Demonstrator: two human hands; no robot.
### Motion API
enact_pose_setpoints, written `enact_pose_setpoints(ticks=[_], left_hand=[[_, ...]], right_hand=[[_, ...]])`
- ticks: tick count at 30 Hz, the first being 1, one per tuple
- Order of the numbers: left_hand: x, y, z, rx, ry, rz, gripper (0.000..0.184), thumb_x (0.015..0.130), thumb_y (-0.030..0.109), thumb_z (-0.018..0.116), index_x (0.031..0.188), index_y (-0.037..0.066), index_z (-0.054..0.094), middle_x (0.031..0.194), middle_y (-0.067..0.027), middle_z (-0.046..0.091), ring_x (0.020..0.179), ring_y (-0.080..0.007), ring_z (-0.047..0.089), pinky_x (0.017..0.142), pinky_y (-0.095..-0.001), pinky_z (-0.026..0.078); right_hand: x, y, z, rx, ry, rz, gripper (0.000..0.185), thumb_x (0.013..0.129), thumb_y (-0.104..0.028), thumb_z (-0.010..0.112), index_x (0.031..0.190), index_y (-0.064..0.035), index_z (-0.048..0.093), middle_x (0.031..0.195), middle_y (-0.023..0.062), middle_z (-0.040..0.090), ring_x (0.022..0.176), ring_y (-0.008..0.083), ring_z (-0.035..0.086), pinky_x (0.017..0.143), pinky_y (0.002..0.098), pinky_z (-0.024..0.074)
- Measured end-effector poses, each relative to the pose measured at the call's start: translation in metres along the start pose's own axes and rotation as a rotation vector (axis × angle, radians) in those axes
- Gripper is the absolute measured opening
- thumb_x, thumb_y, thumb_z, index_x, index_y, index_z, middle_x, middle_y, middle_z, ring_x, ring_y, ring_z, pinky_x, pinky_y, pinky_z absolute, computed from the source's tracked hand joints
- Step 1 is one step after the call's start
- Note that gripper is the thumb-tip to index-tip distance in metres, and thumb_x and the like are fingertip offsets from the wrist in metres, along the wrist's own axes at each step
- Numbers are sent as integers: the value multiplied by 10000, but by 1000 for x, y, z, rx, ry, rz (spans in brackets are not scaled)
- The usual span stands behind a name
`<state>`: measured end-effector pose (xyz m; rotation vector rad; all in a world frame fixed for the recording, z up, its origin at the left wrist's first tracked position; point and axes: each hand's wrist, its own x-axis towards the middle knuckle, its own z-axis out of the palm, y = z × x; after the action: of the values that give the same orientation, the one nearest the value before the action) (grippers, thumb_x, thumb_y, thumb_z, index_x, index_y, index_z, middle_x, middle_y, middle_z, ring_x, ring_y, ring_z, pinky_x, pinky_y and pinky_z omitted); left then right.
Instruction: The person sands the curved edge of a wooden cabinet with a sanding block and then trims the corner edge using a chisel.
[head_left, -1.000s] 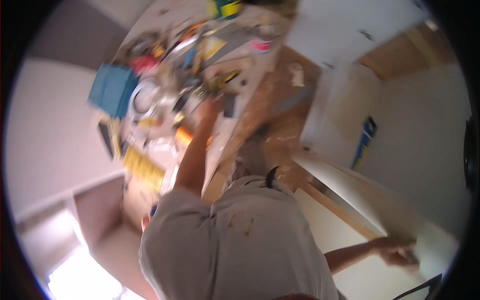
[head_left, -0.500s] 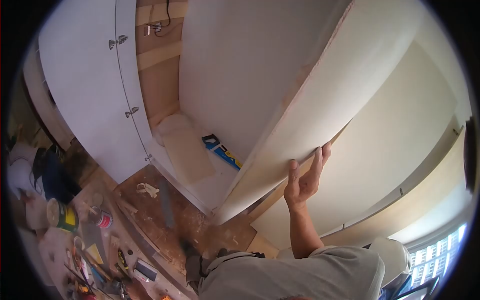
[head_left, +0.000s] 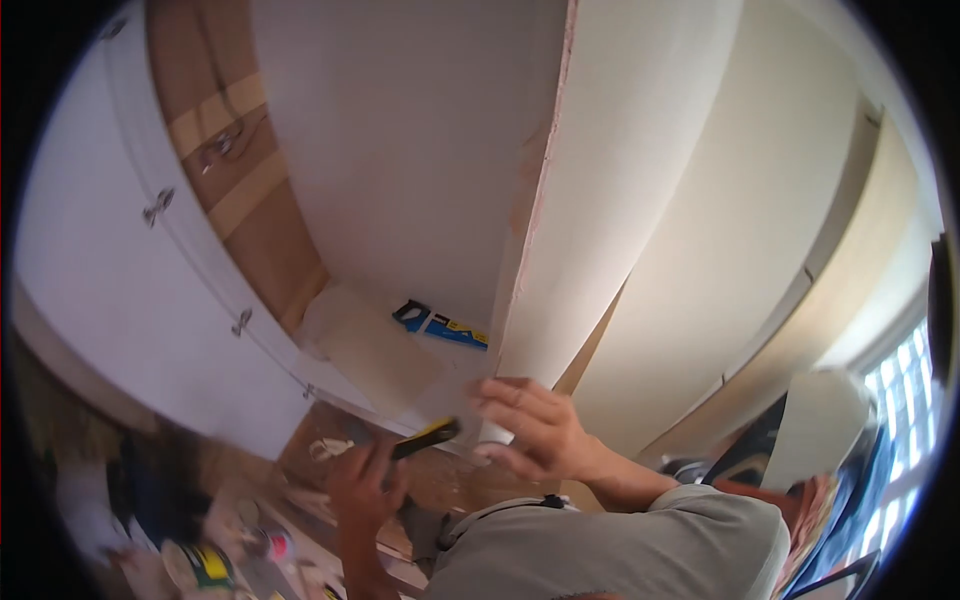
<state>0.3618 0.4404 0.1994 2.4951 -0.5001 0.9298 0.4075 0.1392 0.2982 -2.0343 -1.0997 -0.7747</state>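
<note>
your left hand (head_left: pixel 365 485) grips a black-and-yellow tool (head_left: pixel 428 438), fingers wrapped around one end while the rest sticks out toward your other hand; motion blur hides its finer details. your right hand (head_left: pixel 535 430) is just beside the tool's far end, its fingers loosely bent and parted from the thumb; you can't tell from this view whether its fingertips touch the upright panel (head_left: pixel 535 215) behind them. to the right of that panel's rough edge, a pale curved sheet (head_left: pixel 630 150) rises. past your hands, inside the open cabinet, a blue handsaw (head_left: pixel 440 325) lies on the floor next to a beige board (head_left: pixel 375 350). white doors (head_left: pixel 100 250) stand at the left. at the lower left, near another person (head_left: pixel 150 490), are a tub (head_left: pixel 200 567) and a pink-labelled can (head_left: pixel 275 545), both blurred.
</note>
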Motion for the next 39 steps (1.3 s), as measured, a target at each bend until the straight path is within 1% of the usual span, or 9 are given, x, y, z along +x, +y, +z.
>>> enact_pose_setpoints(ticks=[6, 12, 14, 16, 18, 21, 24, 30, 39], left_hand=[[134, -54, 2, -305, -215, 610, 335, 789, 143, 823, 1118, 87, 784, 992, -39, 688, 867, -242, 705, 834, -412, 579], [221, -76, 14, -400, -65, 1017, 256, 847, 115, 793, 1103, 101, 780, 1071, -25, 717, 1036, -214, 716, 1071, -501, 533], [240, -66, 20, -447, 32, 1089, 231, 879, 121, 799, 1108, 104, 780, 1101, -26, 728, 1100, -209, 715, 1136, -530, 508], [252, -52, 29, -657, 315, 974, 283, 895, 186, 885, 1145, 113, 774, 1136, -41, 748, 1181, -264, 691, 1170, -563, 490], [263, -29, 34, -793, 271, 936, 369, 903, 181, 905, 1220, 71, 752, 1135, -67, 753, 1114, -286, 713, 1071, -507, 562], [272, 6, 46, -1090, 76, 668, 434, 918, 132, 898, 1273, -34, 709, 1047, -126, 757, 913, -236, 738, 809, -343, 608], [270, 29, 70, -1288, -57, 443, 362, 957, 103, 862, 1250, -42, 708, 1035, -110, 757, 862, -168, 726, 763, -303, 602], [272, 43, 90, -1314, 15, 498, 224, 1007, 10, 763, 1193, -54, 656, 995, -113, 733, 767, -120, 689, 652, -254, 588], [299, 47, 103, -1267, 193, 704, 259, 987, 7, 787, 1176, -34, 616, 986, -96, 701, 724, -106, 655, 570, -246, 556]], right_hand=[[-10, -7, 90, -267, -88, 274, 557, 906, -294, 845, 1379, -41, 696, 1281, 152, 751, 1007, 303, 743, 877, 419, 618], [2, -9, 162, -89, 229, 722, 369, 1023, -221, 788, 1296, -14, 650, 1027, 152, 714, 871, 356, 721, 733, 455, 573], [3, -10, 182, 13, 556, 808, 341, 1056, -167, 758, 1297, 9, 594, 984, 148, 679, 817, 246, 700, 690, 398, 552], [3, -7, 201, 122, 713, 840, 352, 1078, -132, 726, 1326, 15, 524, 971, 123, 645, 801, 148, 634, 685, 342, 530], [16, 2, 202, 220, 928, 676, 392, 1081, -125, 719, 1356, 11, 475, 983, 105, 640, 799, 110, 588, 686, 316, 512], [24, 12, 196, 32, 901, 633, 410, 1082, -130, 718, 1372, 1, 460, 983, 71, 641, 785, 103, 557, 685, 287, 490], [27, 24, 195, -14, 916, 587, 380, 1105, -136, 679, 1384, 9, 465, 968, 48, 633, 787, 92, 556, 684, 268, 478], [34, 34, 209, 176, 1057, 580, 364, 1164, -228, 563, 1421, 13, 471, 903, 58, 663, 720, 81, 559, 634, 259, 483], [54, 56, 215, -15, 1244, 541, 295, 1168, -225, 556, 1335, 17, 537, 841, 45, 651, 672, 82, 551, 602, 259, 474]])
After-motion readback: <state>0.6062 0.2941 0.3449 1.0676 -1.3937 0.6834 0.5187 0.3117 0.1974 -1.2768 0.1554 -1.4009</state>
